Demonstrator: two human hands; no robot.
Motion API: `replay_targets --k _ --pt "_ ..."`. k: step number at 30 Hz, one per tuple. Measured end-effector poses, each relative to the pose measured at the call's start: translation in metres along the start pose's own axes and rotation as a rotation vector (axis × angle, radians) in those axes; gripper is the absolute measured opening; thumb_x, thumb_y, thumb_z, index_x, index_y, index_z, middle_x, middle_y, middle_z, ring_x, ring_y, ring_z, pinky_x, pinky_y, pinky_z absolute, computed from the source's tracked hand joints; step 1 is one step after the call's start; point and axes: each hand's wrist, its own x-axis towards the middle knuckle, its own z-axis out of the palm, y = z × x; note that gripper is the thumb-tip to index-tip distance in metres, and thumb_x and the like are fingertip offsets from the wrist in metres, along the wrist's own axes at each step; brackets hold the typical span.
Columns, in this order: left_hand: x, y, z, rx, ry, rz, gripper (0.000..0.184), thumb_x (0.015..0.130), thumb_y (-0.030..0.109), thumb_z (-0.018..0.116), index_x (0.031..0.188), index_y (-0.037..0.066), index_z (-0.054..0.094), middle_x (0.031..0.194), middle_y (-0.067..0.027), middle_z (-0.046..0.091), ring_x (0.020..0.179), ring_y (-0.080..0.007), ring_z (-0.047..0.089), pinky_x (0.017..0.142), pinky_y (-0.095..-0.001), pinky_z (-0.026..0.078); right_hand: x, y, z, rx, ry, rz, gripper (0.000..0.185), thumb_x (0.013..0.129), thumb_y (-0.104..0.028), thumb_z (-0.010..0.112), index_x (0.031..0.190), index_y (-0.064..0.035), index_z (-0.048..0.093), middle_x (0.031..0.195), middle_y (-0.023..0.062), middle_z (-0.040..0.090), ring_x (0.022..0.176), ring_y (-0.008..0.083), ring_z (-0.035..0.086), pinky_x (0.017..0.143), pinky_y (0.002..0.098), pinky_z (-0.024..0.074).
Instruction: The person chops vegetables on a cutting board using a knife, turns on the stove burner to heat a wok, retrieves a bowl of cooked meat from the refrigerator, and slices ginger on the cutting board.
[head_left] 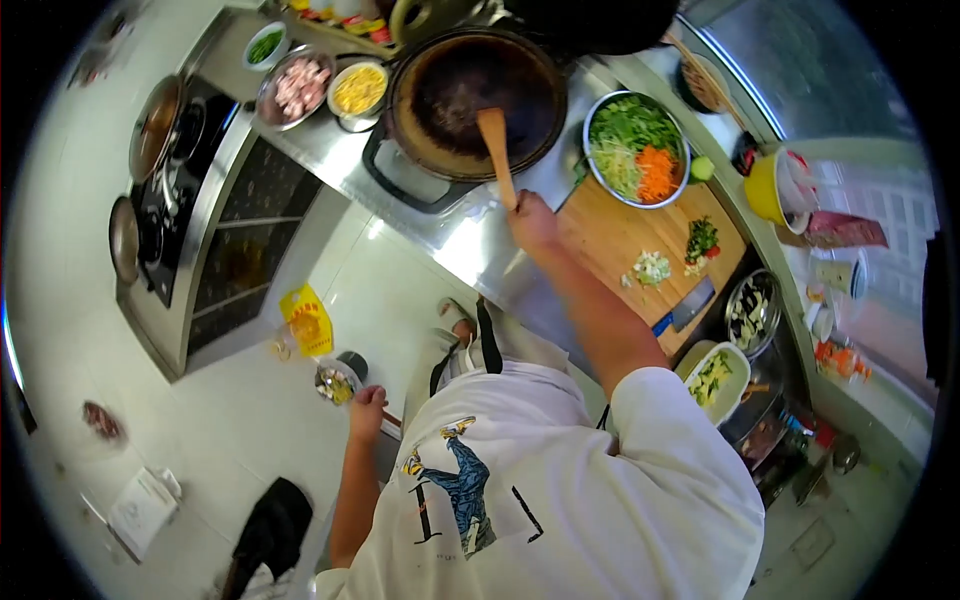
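My right hand (533, 224) is wrapped round the handle of a wooden spatula (495, 150). The spatula's flat blade rests inside a large dark wok (430, 110), whose bottom looks bare apart from brownish marks. My left hand (368, 402) hangs low at my side with its fingers curled, and nothing shows in it. Beyond that hand, lower down, is a bin (335, 383) with scraps in it. Close to my right forearm lies a wooden cutting board (590, 225) with chopped white pieces (652, 267), chopped greens with red bits (702, 240) and a cleaver (692, 304).
A steel bowl of greens, shreds and carrot (655, 175) stands right of the wok. Left of it are diced meat (302, 88), a yellow-filled bowl (358, 90) and chopped scallion (265, 46). A colander (752, 312) and green-white basin (718, 382) sit right. A yellow bag (306, 320) lies below.
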Motion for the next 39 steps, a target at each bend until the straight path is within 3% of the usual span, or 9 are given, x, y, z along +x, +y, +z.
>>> replay_targets --k 4,6,10,15,17,21,26,29,39 --pt "0.034 0.086 -0.003 0.146 -0.091 0.116 0.028 0.091 0.021 0.059 0.107 -0.002 0.060 0.087 -0.0045 0.064 0.076 -0.0142 0.061 0.070 -0.0267 0.049 -0.025 0.000 -0.025 0.156 0.056 0.131 0.011 0.082 -0.016 0.059 0.085 -0.0051 0.057 0.085 0.0151 0.062 0.079 0.0329 0.061 0.069 0.0382 0.0487" --pt "0.051 0.103 -0.002 0.015 -0.100 0.124 0.028 0.090 0.020 0.060 0.108 -0.002 0.060 0.086 -0.0046 0.064 0.077 -0.0131 0.061 0.071 -0.0249 0.048 -0.038 0.006 -0.049 0.517 0.294 0.076 0.003 0.082 -0.008 0.058 0.083 -0.0058 0.056 0.077 0.0078 0.059 0.071 0.0205 0.058 0.065 0.0301 0.0469" --pt "0.092 0.099 -0.006 0.209 -0.178 0.094 0.025 0.088 0.019 0.061 0.102 -0.002 0.062 0.082 -0.0060 0.066 0.071 -0.0130 0.061 0.067 -0.0257 0.049 -0.026 -0.013 -0.168 0.411 0.697 0.023 0.008 0.080 -0.006 0.060 0.087 -0.0031 0.058 0.076 0.0106 0.058 0.071 0.0224 0.057 0.069 0.0317 0.0470" --pt "0.136 0.099 -0.033 0.426 -0.282 0.047 0.026 0.086 0.023 0.063 0.096 -0.001 0.065 0.079 -0.0064 0.067 0.069 -0.0147 0.063 0.064 -0.0286 0.051 -0.037 0.019 -0.137 0.209 0.574 -0.020 0.013 0.080 -0.004 0.059 0.093 -0.0022 0.062 0.080 0.0139 0.060 0.073 0.0256 0.059 0.067 0.0348 0.0476" --pt "0.130 0.123 -0.043 0.348 -0.211 0.008 0.027 0.085 0.025 0.063 0.095 0.000 0.065 0.079 -0.0065 0.067 0.069 -0.0150 0.063 0.064 -0.0288 0.051 -0.068 -0.013 -0.102 0.269 0.190 0.262 0.014 0.079 -0.005 0.060 0.093 -0.0031 0.063 0.082 0.0144 0.060 0.078 0.0301 0.060 0.069 0.0364 0.0483" --pt "0.159 0.131 -0.075 0.407 -0.185 0.131 0.025 0.086 0.022 0.061 0.097 0.000 0.065 0.082 -0.0072 0.067 0.071 -0.0151 0.065 0.063 -0.0293 0.052 -0.091 -0.049 -0.005 0.100 0.182 -0.204 0.030 0.082 -0.007 0.056 0.112 -0.0068 0.061 0.113 0.0142 0.057 0.100 0.0331 0.056 0.087 0.0395 0.0475" --pt "0.174 0.155 -0.110 0.493 -0.233 0.134 0.025 0.091 0.022 0.057 0.103 0.002 0.063 0.090 -0.0059 0.066 0.076 -0.0156 0.064 0.067 -0.0281 0.049 -0.055 -0.085 0.033 0.014 0.371 -0.179 0.029 0.080 -0.003 0.057 0.109 -0.0036 0.060 0.109 0.0159 0.058 0.097 0.0377 0.055 0.087 0.0416 0.0464" --pt "0.178 0.163 -0.126 0.535 -0.213 0.121 0.023 0.088 0.020 0.059 0.098 -0.001 0.065 0.085 -0.0073 0.067 0.071 -0.0163 0.064 0.068 -0.0280 0.051 -0.044 -0.083 0.053 0.073 0.336 -0.071 0.013 0.078 -0.004 0.056 0.091 0.0003 0.059 0.087 0.0174 0.053 0.086 0.0370 0.054 0.075 0.0445 0.0463" --pt "0.203 0.209 -0.137 0.678 -0.268 0.184 0.023 0.087 0.020 0.060 0.098 0.000 0.065 0.084 -0.0080 0.068 0.072 -0.0156 0.064 0.068 -0.0283 0.051 -0.074 -0.119 0.102 0.104 0.144 -0.128 0.029 0.078 -0.014 0.063 0.106 -0.0092 0.061 0.090 0.0146 0.054 0.087 0.0335 0.055 0.073 0.0432 0.0471"
